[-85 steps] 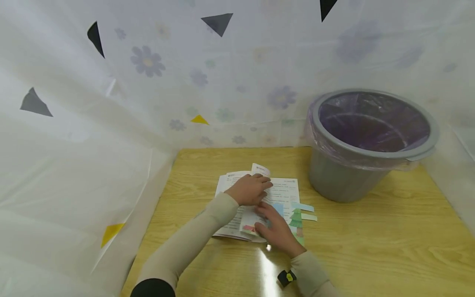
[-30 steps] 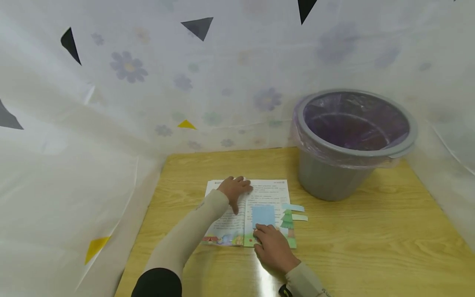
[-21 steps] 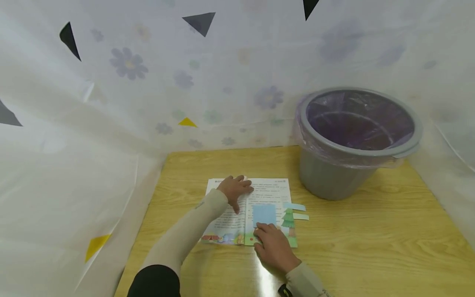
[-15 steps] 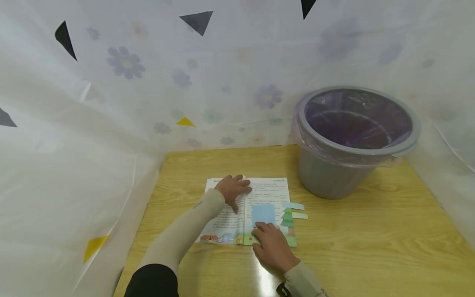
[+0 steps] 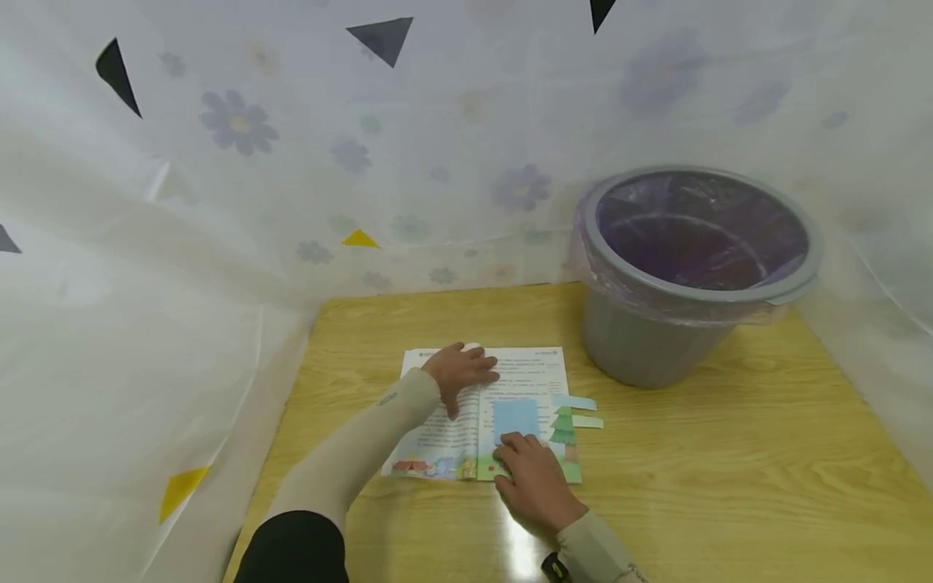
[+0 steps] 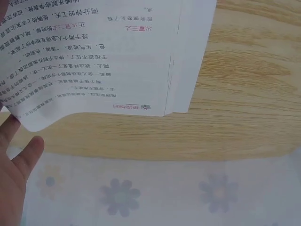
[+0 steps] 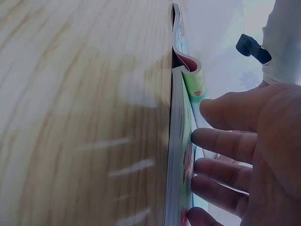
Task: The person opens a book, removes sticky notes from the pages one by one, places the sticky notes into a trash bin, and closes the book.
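An open book with printed text and pictures along its bottom lies on the table. My left hand rests across the upper part near the spine, fingers spread. In the left wrist view, the page corner is lifted beside the fingers and thumb of that hand. A blue sticky note sits on the right page. My right hand touches the page just below the note with its fingertips. The right wrist view shows these fingers extended onto the book, whose pages bulge near the spine.
Two paper tabs, one blue and one pale green, stick out from the book's right edge. A grey bin with a purple liner stands at the back right of the wooden table. White sheeting surrounds the table.
Since the earliest frame, a raised page has come down on the left and the blue note is uncovered. My hands have moved apart. Over the last second they stay nearly still.
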A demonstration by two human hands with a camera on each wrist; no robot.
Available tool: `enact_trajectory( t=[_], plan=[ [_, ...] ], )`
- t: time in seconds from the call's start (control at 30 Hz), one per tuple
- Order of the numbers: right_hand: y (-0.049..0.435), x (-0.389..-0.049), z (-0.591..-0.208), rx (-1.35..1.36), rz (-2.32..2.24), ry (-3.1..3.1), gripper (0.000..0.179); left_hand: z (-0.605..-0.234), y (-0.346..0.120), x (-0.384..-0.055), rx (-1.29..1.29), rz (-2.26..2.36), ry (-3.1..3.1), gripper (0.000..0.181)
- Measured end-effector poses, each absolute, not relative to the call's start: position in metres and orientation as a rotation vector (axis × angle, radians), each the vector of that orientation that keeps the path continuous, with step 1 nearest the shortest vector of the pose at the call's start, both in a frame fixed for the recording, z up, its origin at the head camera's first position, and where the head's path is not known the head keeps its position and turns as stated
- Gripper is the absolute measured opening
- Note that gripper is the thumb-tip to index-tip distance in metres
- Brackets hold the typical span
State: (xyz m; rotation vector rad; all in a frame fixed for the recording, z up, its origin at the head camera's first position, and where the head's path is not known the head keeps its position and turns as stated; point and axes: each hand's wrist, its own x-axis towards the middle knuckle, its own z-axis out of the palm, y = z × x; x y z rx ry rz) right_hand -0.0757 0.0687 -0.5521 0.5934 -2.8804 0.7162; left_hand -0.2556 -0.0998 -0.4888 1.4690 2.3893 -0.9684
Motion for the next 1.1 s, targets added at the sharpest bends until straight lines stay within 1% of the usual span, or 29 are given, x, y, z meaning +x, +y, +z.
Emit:
enact_trajectory(
  t=[0.3,0.67,0.9,1.1],
  plan=[
    [0.069,-0.075,-0.55,0.576,0.734,-2.904,0.026,-0.495,-0.096,-0.259,1.43,-1.005,2.392,0.11],
    [0.067,-0.077,-0.548,0.585,0.777,-2.938,0.027,-0.499,-0.097,-0.26,1.37,-0.925,2.423,0.108],
    [0.066,-0.076,-0.551,0.577,0.894,-2.929,0.029,-0.497,-0.097,-0.249,1.293,-0.873,2.469,0.104],
    [0.065,-0.078,-0.55,0.576,0.898,-2.867,0.026,-0.495,-0.096,-0.243,1.277,-0.901,2.493,0.099]
  ],
)
